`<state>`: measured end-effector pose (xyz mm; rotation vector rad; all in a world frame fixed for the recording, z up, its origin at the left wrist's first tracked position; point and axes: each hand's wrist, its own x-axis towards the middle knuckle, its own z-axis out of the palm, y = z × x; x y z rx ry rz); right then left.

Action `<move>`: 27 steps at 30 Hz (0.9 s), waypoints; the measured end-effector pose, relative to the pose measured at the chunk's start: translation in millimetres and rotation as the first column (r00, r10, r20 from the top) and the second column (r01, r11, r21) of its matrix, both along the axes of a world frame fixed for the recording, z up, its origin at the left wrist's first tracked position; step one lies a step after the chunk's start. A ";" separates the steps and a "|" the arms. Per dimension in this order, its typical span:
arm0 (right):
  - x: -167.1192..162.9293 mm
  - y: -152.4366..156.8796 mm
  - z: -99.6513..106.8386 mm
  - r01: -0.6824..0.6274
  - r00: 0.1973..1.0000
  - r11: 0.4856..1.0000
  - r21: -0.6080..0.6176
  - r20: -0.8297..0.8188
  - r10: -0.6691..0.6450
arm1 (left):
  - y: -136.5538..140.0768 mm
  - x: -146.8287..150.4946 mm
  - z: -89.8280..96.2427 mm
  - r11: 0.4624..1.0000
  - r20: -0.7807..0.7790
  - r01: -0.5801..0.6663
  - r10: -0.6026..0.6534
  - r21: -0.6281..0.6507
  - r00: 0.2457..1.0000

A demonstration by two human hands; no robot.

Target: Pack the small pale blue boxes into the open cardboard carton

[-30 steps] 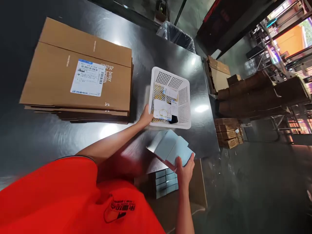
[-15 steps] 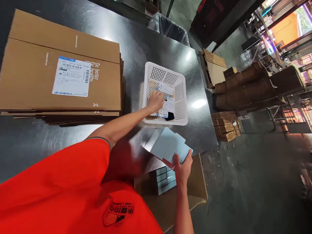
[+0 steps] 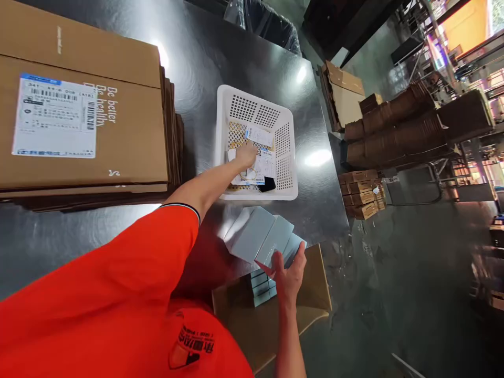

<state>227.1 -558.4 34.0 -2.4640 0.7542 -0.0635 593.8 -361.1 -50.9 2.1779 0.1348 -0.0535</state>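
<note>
While a tall stack of flattened cardboard boxes with a white shipping label lies at the far left of the steel table, the person's left hand reaches across into the white perforated basket near the table's middle. That hand's fingers rest on the loose paper slips inside the basket; whether they pinch one cannot be told from this angle. Just nearer than the basket, at the table's near edge, the right hand has its grip closed around a fanned bundle of pale blue flat boxes, thumb on top and fingers beneath. Below that hand, an open brown carton off the table's near edge contains more of the same pale blue boxes packed on edge. Farther right, on the floor, stand rolls and stacks of cardboard.
</note>
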 end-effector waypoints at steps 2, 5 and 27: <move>0.9 0.4 0.6 -0.009 1.000 1.000 0.004 -0.003 0.009 | -1.6 -4.1 10.4 0.999 0.025 0.017 -0.018 0.032 1.000; 2.6 1.8 1.8 -0.003 1.000 1.000 0.012 -0.007 0.003 | -5.0 -25.8 35.0 0.991 0.135 0.097 -0.109 0.091 0.985; -147.7 -28.6 17.9 0.327 0.897 0.653 0.683 -0.006 -0.442 | 14.7 -326.1 108.7 0.606 -0.368 0.795 -0.735 0.022 0.570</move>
